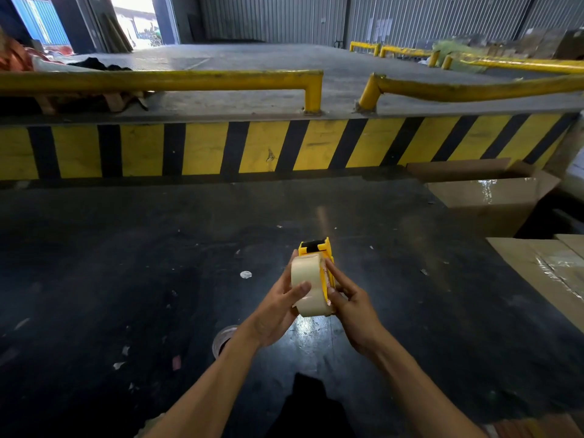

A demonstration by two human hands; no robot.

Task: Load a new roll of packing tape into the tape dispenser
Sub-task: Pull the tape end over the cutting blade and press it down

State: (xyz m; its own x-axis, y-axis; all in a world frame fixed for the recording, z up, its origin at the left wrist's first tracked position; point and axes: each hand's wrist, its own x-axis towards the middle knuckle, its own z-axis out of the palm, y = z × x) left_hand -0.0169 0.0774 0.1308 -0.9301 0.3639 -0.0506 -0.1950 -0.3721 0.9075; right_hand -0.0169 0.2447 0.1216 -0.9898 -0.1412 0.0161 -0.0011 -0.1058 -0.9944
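A pale, translucent roll of packing tape (308, 284) sits against a yellow tape dispenser (316, 248) with a black front part, both held up in front of me above the dark floor. My left hand (278, 314) wraps the roll from the left, thumb across its face. My right hand (354, 308) grips the dispenser's right side, fingers pressed along the yellow frame. Whether the roll is fully seated on the hub is hidden by my fingers.
Another tape roll (222, 338) lies on the floor below my left wrist. Cardboard boxes (493, 197) stand at the right. A yellow-and-black striped dock edge (252, 147) with yellow rails (158, 79) runs across ahead. Scraps of paper litter the dark floor.
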